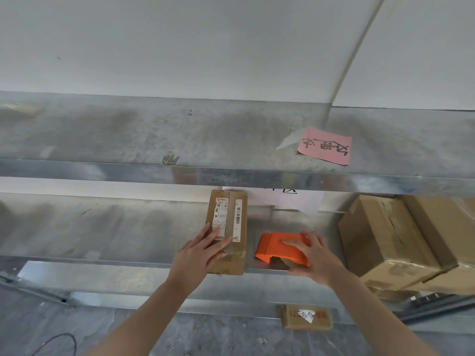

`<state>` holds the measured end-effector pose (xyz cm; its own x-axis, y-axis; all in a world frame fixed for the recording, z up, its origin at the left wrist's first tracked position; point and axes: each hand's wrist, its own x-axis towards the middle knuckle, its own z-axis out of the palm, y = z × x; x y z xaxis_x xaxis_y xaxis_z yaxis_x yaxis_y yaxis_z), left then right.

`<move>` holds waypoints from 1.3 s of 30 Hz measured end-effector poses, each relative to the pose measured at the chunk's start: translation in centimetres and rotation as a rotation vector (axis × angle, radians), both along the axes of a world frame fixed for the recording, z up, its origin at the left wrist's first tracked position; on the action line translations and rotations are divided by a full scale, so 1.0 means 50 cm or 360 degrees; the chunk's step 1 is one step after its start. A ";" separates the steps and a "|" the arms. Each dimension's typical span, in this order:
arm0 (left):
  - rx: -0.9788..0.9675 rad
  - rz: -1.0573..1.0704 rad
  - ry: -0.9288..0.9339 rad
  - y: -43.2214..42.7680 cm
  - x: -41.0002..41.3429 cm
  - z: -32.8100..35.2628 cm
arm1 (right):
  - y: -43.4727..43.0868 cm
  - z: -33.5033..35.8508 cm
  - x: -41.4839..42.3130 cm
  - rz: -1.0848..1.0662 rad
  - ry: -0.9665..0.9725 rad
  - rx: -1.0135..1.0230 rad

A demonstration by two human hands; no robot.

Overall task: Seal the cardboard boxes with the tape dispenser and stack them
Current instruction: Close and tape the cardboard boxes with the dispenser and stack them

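Resting flat on a small cardboard box (229, 219), the left hand (199, 254) has its fingers straight and spread over the near end of the box's top, partly covering a white shipping label. The box lies lengthwise on the lower metal shelf (102, 227), with its near end reaching the shelf's front edge. A strip of clear tape runs across that near end, and a second narrow barcode label sits along its right side.

Just to the right, apart from the box, an orange tape dispenser (275, 246) also sits on this shelf. The right hand (317, 258) grips it, fingers curled over the top and thumb reaching in underneath at the front.

Farther right on the same shelf, larger cardboard boxes (380, 232) are piled together, tilted in the view. A white sheet of paper (290, 200) hangs behind the dispenser, its writing mostly hidden by the upper shelf (180, 134). On that upper shelf lies a pink note (325, 146) with handwritten characters. Below, on the dark floor, a flat brown packet (305, 317) with a handwritten label lies near the shelf's base, and a black cable (69, 340) loops at the lower left.
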<state>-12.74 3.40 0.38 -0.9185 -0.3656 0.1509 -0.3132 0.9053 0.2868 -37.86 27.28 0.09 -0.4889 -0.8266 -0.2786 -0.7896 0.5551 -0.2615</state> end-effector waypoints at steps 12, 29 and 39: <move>0.0791 -0.0050 0.0108 -0.062 0.044 0.019 | -0.140 0.030 0.157 0.0059 -0.0261 -0.0708; 0.0301 -0.0038 0.0536 -0.014 0.073 -0.008 | -0.134 0.042 0.224 -0.0197 -0.0166 -0.0557; 0.0545 -0.0190 -0.0500 -0.237 -0.050 0.129 | -0.175 0.082 0.357 -0.0399 -0.0025 -0.0781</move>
<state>-15.26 -8.46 6.83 -0.9389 -0.2350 -0.2513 -0.3321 0.8102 0.4831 -20.03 18.52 4.18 -0.6866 -0.7199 0.1014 -0.6426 0.5356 -0.5479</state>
